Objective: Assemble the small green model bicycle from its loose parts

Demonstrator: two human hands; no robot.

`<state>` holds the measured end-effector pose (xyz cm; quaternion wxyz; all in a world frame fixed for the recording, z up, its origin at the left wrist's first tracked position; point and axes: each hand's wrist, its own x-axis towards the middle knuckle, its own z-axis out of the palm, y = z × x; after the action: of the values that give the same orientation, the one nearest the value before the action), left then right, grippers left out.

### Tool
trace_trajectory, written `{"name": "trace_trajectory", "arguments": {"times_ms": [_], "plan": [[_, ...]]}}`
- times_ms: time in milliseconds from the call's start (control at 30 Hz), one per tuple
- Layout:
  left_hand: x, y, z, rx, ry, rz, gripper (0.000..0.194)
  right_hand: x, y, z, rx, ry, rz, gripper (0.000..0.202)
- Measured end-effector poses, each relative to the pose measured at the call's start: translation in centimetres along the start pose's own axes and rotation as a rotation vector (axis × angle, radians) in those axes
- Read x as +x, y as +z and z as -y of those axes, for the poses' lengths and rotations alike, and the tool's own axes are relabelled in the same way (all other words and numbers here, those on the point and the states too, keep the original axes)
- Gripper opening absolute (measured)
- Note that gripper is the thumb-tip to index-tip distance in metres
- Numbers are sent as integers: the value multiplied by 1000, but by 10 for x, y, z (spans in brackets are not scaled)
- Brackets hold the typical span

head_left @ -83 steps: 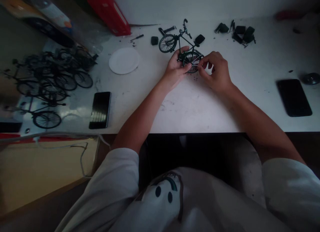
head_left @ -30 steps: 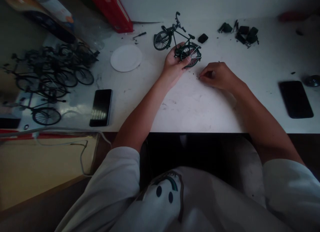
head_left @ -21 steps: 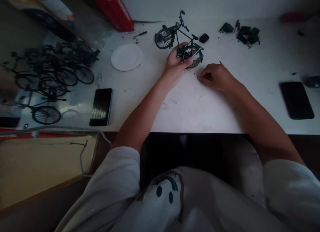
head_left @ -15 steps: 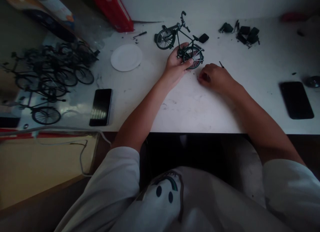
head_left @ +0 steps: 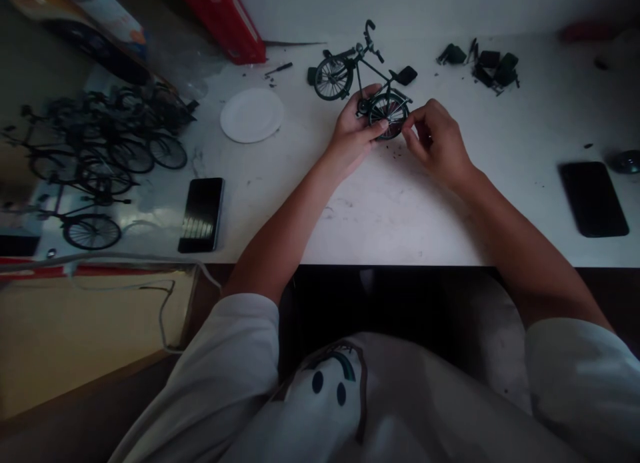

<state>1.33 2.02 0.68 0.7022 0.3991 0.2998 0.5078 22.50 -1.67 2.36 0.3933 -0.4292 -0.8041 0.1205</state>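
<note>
A small dark model bicycle is tilted above the white table, its handlebar up and its rear wheel toward me. My left hand is closed on the rear part, with the thumb over the wheel spokes and the fingers behind the frame. At the right edge of that wheel, my right hand has its thumb and index finger pinched together. Whatever lies between those fingertips is too small to make out. Tiny dark bits lie on the table just below the wheel.
Several model bicycles crowd the left side. A white plate, a phone and a small screwdriver lie left of my hands. Dark parts are at the back right; a black phone lies far right.
My right hand has risen from the table beside the bicycle to its rear wheel, fingertips now at the wheel's edge. The bicycle has shifted very slightly in my left hand.
</note>
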Motion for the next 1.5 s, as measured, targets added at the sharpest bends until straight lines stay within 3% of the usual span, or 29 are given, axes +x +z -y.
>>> {"name": "trace_trajectory", "arguments": {"times_ms": [100, 267, 500, 767, 1000, 1100, 1267, 1500], "plan": [[-5, 5, 0, 3, 2, 29, 89, -1, 3, -1, 30, -51, -65, 48], [-12, 13, 2, 16, 0, 71, 96, -2, 5, -3, 2, -5, -42, 48], [-13, 17, 6, 64, 3, 61, 81, -1, 3, -4, 17, -9, -69, 52], [-15, 20, 7, 76, 6, 25, 88, -1, 5, -6, 13, 140, -52, 59], [-11, 15, 13, 70, 70, 40, 81, -2, 17, -16, 132, 191, -105, 49], [-4, 10, 19, 156, 91, 50, 74, -1, 16, -15, 188, 216, -102, 47], [5, -1, 29, 312, 141, 86, 80, 1, 15, -10, 298, 254, -106, 42], [8, -4, 35, 358, 170, 73, 79, 1, 12, -5, 252, 293, -83, 36]]}}
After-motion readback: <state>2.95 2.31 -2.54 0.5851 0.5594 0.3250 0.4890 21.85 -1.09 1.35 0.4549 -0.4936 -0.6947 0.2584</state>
